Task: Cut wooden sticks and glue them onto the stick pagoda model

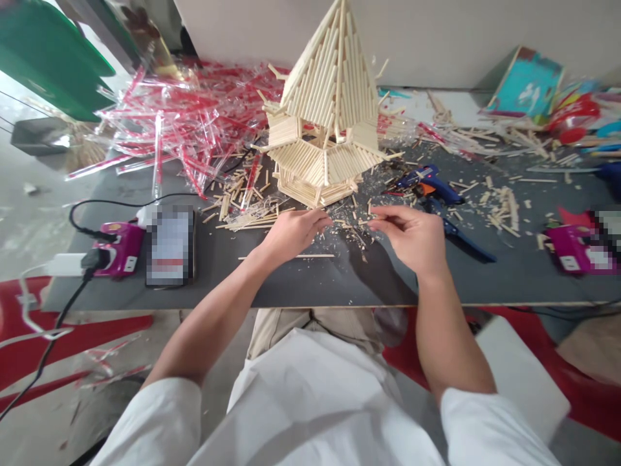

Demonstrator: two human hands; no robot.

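A pagoda-like model (334, 162) built of thin wooden sticks stands upright on the dark table, just beyond my hands. My left hand (297, 233) is low over the table in front of its base, fingers curled together; whatever is between the fingertips is too small to make out. Opposite it, my right hand (412, 236) pinches a short wooden stick piece (369, 208) between thumb and forefinger. A gap separates the two hands, with wood chips scattered below. To the right of the model lies a blue glue gun (429, 183). A blue-handled tool (468, 243) lies near my right wrist.
Red-and-clear plastic wrappers (204, 123) are heaped at the back left. A phone (171, 246) lies beside a magenta power adapter (119, 249) with cables. Loose stick offcuts (504, 210) litter the right side. A second magenta adapter (575, 249) sits at the far right.
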